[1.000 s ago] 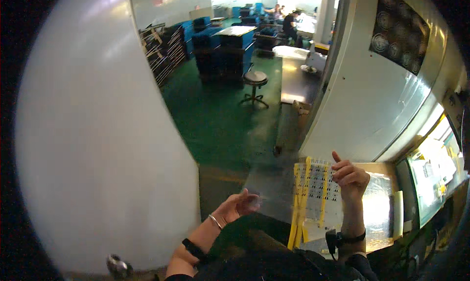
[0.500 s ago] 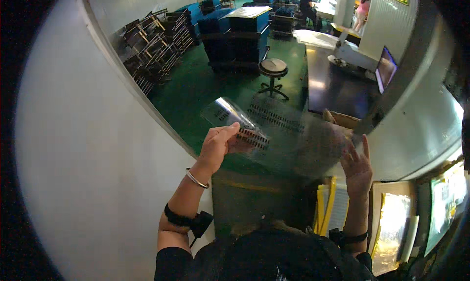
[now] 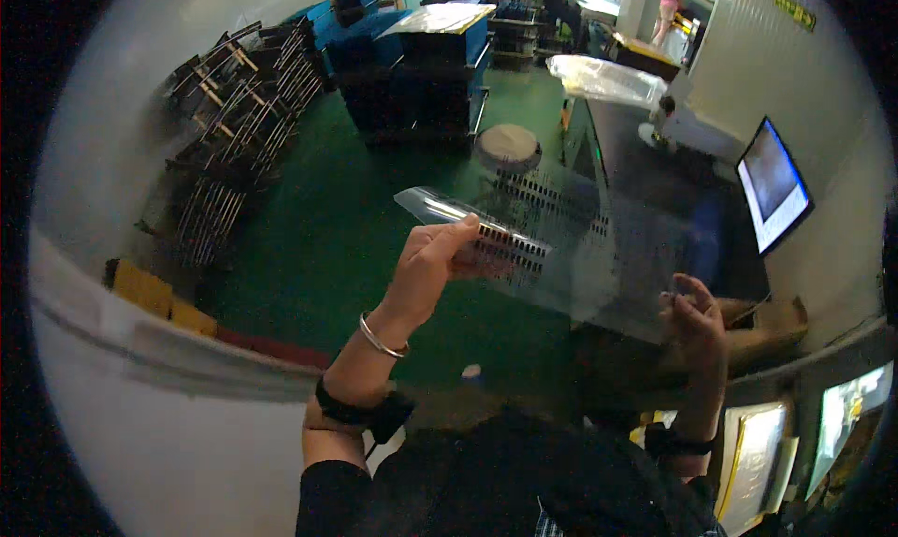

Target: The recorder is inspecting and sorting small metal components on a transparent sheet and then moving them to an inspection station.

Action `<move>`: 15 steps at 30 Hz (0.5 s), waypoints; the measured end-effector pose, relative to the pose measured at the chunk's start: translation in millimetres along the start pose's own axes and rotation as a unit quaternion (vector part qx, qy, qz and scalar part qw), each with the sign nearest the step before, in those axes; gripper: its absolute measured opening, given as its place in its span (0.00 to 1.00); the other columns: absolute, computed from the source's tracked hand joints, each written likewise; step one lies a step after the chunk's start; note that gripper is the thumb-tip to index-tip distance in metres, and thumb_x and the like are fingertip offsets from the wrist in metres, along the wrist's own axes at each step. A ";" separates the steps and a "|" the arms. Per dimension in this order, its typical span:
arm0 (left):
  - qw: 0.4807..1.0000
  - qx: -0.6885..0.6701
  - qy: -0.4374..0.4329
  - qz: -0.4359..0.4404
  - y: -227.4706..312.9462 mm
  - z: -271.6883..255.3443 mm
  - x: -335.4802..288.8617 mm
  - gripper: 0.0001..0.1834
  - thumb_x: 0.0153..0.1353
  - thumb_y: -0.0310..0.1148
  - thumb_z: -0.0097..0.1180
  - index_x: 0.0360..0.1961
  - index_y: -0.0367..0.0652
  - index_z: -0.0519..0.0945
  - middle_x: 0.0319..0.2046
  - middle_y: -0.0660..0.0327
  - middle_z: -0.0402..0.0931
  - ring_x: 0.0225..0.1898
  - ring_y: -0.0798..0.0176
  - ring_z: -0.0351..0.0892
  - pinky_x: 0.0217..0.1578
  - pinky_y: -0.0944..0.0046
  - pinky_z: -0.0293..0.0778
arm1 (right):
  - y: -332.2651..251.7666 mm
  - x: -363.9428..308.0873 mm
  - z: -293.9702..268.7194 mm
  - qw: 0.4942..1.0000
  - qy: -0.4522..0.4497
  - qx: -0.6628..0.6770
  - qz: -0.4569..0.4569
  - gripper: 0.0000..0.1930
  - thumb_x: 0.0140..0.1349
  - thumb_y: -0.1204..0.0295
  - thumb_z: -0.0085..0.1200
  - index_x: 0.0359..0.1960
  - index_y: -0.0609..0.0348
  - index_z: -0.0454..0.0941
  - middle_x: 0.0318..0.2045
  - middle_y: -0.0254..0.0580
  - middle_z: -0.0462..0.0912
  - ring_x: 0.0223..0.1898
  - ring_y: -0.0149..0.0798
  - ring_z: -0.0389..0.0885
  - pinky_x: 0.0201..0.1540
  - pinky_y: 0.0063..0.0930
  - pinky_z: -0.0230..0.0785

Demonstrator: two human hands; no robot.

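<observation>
Stretched between my hands is a thin see-through plastic film (image 3: 519, 245) with rows of small dark rectangular marks. Its left end curls up and catches the light. My left hand (image 3: 432, 261) pinches the film's near left side between thumb and fingers. At the right end my right hand (image 3: 697, 311) has its fingers bent together on the film's edge, which is faint there. The floor and a desk show through the sheet.
A dark desk (image 3: 645, 181) with a lit screen (image 3: 774, 186) stands ahead right, a round stool (image 3: 508, 146) beside it. Blue stacks (image 3: 412, 83) and dark metal racks (image 3: 248, 107) stand to the left. People are at the far end. A light wall edge (image 3: 187, 378) is near left.
The view has moved forward past the wall edge; the stool, desk and screen appear closer. Both hands still carry the film, and my right fingers are now more curled.
</observation>
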State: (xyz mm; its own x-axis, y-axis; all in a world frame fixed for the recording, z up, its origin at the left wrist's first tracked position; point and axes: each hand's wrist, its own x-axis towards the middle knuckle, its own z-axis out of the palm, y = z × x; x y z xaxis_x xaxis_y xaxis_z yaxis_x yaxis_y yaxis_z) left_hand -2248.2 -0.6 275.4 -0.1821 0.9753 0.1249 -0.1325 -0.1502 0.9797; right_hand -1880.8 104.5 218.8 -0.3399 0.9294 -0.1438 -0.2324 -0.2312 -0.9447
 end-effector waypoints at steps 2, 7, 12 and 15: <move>0.992 0.105 -0.004 0.072 -0.6 -26.0 46.9 0.25 0.68 0.44 0.42 0.39 0.29 0.79 0.32 0.53 0.81 0.34 0.61 0.83 0.36 0.63 0.80 | -8.0 33.6 23.0 0.999 0.025 -0.020 -0.038 0.18 0.60 0.74 0.56 0.53 0.55 0.70 0.36 0.44 0.82 0.27 0.33 0.81 0.23 0.22 0.72; 0.999 0.022 0.011 -0.047 -2.6 -83.0 167.8 0.28 0.68 0.49 0.43 0.30 0.33 0.84 0.26 0.56 0.83 0.29 0.64 0.82 0.33 0.64 0.78 | -42.4 114.9 61.6 0.993 0.105 -0.005 -0.055 0.16 0.61 0.72 0.56 0.50 0.54 0.72 0.34 0.43 0.82 0.26 0.31 0.80 0.26 0.23 0.72; 0.889 0.457 -0.035 0.014 -37.1 -121.4 274.5 0.15 0.60 0.39 0.55 0.29 0.36 0.85 0.24 0.50 0.81 0.29 0.56 0.82 0.32 0.62 0.75 | -33.4 201.6 46.9 0.985 0.100 0.052 -0.133 0.12 0.61 0.71 0.56 0.46 0.54 0.73 0.34 0.42 0.82 0.25 0.30 0.79 0.25 0.23 0.71; 0.793 0.596 -0.065 0.107 -70.0 -144.1 339.7 0.13 0.54 0.29 0.58 0.41 0.38 0.82 0.30 0.46 0.80 0.33 0.49 0.81 0.35 0.60 0.75 | -34.9 266.1 43.6 0.980 0.118 0.059 -0.151 0.11 0.61 0.71 0.57 0.45 0.54 0.74 0.33 0.43 0.82 0.24 0.30 0.79 0.25 0.23 0.71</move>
State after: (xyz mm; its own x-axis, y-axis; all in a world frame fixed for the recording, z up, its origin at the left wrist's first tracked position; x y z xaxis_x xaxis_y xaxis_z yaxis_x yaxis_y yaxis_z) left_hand -2441.2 317.9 226.6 0.0359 0.9683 0.2472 0.9177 -0.1299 0.3754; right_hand -2002.9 347.3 226.3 -0.0224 0.9980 0.0593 -0.3977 0.0456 -0.9164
